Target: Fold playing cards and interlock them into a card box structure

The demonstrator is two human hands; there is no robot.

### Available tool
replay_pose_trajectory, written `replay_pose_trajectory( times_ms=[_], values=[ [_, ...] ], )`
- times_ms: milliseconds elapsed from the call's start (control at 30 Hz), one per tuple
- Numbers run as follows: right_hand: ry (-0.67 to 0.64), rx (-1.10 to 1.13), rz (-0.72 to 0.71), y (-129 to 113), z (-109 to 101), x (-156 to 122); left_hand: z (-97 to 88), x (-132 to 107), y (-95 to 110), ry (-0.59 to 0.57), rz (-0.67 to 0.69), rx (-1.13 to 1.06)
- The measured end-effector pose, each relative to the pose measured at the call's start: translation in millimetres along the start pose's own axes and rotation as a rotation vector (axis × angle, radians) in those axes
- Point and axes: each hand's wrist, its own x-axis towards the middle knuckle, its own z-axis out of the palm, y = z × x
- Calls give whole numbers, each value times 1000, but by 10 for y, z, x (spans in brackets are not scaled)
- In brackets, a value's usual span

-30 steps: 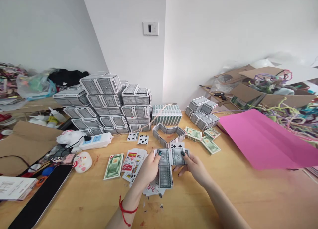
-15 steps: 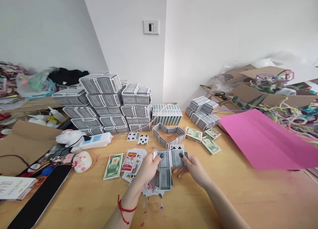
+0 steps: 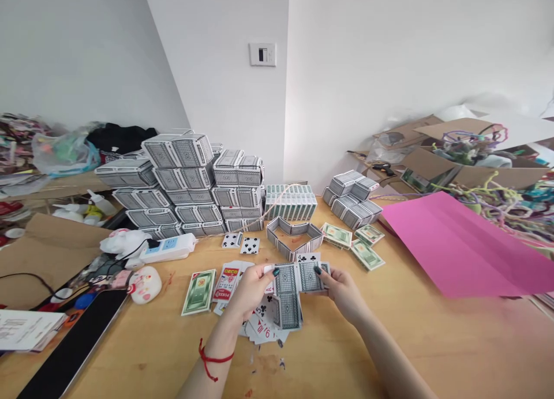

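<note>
Playing cards [image 3: 287, 283] pinched from both sides; left hand [image 3: 251, 289] has shifted outward, baring red ace flap [image 3: 269, 287], apparently unfolding it; right hand [image 3: 345, 291] grips cards' opposite edge.

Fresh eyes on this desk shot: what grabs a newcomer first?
Probably the bright pink sheet on the right side of the wooden table. Next, the tall stack of grey patterned card blocks at back left. Then, front centre, the left hand and right hand holding patterned cards between them.
</note>
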Motion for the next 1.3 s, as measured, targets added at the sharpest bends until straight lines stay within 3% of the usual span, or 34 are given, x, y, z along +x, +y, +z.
replay_pose_trajectory(
  times_ms=[200, 500, 667, 967, 1133, 1300],
  values=[
    [7, -17, 33, 41, 3, 0, -18, 20, -88, 18, -3, -3],
    [-27, 21, 55, -76, -37, -8, -18, 17, -61, 17, -85, -101],
    [-56, 40, 65, -52, -46, 2, -24, 23, -81, 1, -65, -69],
    [-94, 21, 60, 71, -29, 20, -12, 58, -142, 99, -114, -41],
    [-18, 35, 42, 114, -13, 59, -4, 63, -127, 149, -93, -57],
    [41, 87, -31, 45, -25, 55, 9, 25, -36, 102, -111, -172]
  ],
)
